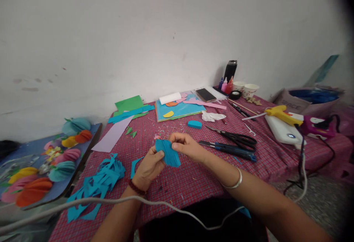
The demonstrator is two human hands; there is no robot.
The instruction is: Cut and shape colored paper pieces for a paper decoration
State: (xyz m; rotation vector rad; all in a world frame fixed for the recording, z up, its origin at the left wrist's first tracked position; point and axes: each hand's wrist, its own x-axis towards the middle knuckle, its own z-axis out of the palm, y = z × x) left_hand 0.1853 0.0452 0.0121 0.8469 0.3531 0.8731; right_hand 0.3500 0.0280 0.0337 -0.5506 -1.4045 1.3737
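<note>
A stack of blue paper pieces [169,154] is held up over the front middle of the checked tablecloth. My left hand [151,163] grips its lower left side, thumb on top. At the stack's upper right edge, my right hand [186,147] pinches the paper between thumb and fingers. Just left of my left hand lies a blue paper offcut [134,166]. A tangled heap of blue paper scraps [103,177] sits farther left. Behind my right hand is a small blue stack of half-round pieces [194,124].
Black scissors [238,138] and a blue cutter [235,150] lie right of my hands. A yellow glue gun [283,114] rests farther right. A white cable [124,199] crosses in front, over my left forearm. Paper fruits [62,170] fill a blue board at left.
</note>
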